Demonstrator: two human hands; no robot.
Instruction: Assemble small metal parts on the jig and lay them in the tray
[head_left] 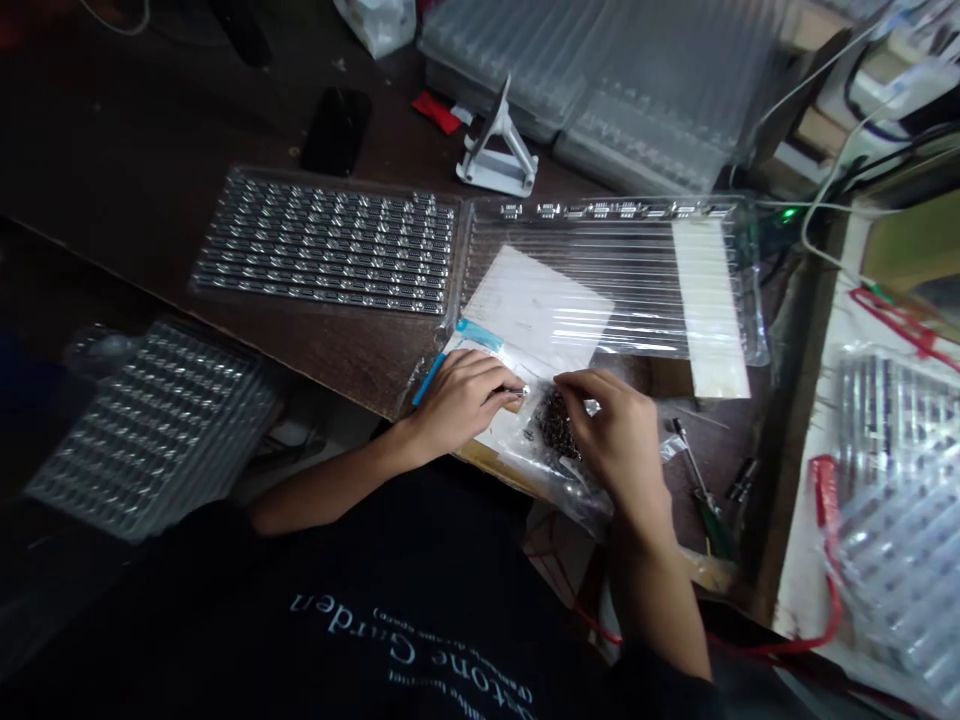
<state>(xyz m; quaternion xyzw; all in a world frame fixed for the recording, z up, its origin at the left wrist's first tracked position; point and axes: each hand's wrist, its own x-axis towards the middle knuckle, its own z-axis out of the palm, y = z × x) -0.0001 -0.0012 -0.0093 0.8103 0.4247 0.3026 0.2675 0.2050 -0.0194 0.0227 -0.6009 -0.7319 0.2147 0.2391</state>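
Observation:
My left hand (pixel 469 398) is closed, pinching a small metal connector (pixel 524 392) between thumb and fingertips. To its right, my right hand (pixel 611 420) has thumb and forefinger pressed together; what they hold, if anything, is too small to tell. Between the hands, a pile of small dark parts (pixel 556 425) lies on clear plastic. A white sheet (pixel 536 305) lies just beyond the hands, partly over a clear ribbed tray (pixel 645 280) with a row of connectors along its far edge. Left of that tray sits another tray (pixel 322 240), filled with rows of metal connectors.
A phone (pixel 336 130) and a white stand (pixel 499 150) are at the back, beside stacked clear trays (pixel 600 70). Filled trays (pixel 150 430) stand lower left. A green-handled screwdriver (pixel 712 520) lies at right, near a wooden edge, cables and more trays (pixel 900 500).

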